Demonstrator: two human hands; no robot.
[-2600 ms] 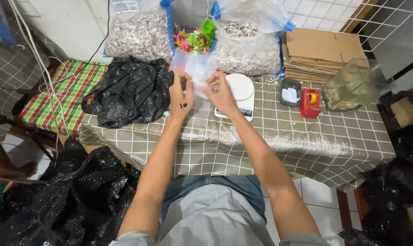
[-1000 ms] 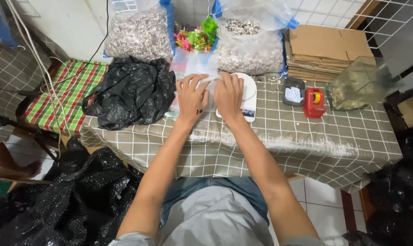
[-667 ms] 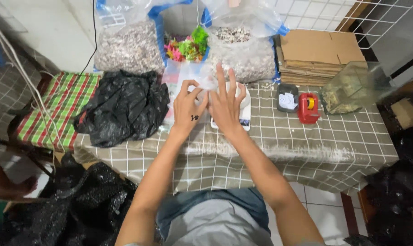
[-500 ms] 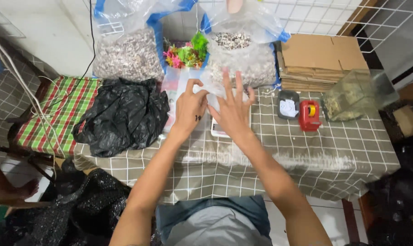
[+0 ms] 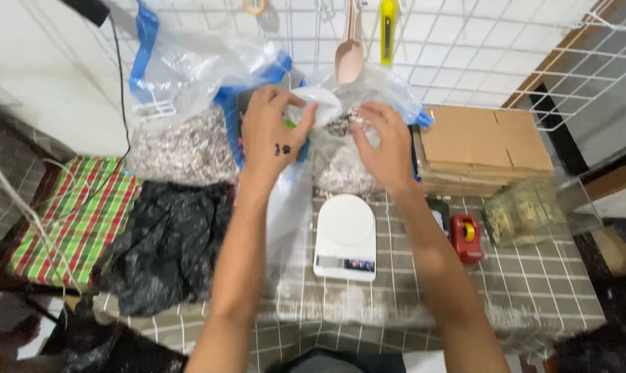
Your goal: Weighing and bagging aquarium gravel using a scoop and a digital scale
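Both hands up at the clear bag of small grey pieces, just behind the white scale on the checked table. Left hand closed around a white scoop, thumb and fingers pinching its rim, scoop held over the bag mouth, w/ a bit of thin plastic maybe caught in the same grip; hard to tell. Right hand w/ fingers spread and curled, pulling the bag edge open; gripping or only pressing on the plastic, cannot tell. Risk, judged from this: bag wall soft and slack, so if right hand slips, mouth likely to fold shut and scoop to push pieces out over the edge, down toward the scale and the table. Also scoop looks tilted; too full or too fast, and pieces may roll off. To the left of the scale, a second clear bag w/ blue strap, same kind of content, and a black plastic bag in front of it; spilled pieces may get lost in its folds. To the right of the scale, a red tape dispenser and flat cardboard stack, well apart from the hands, small danger there.
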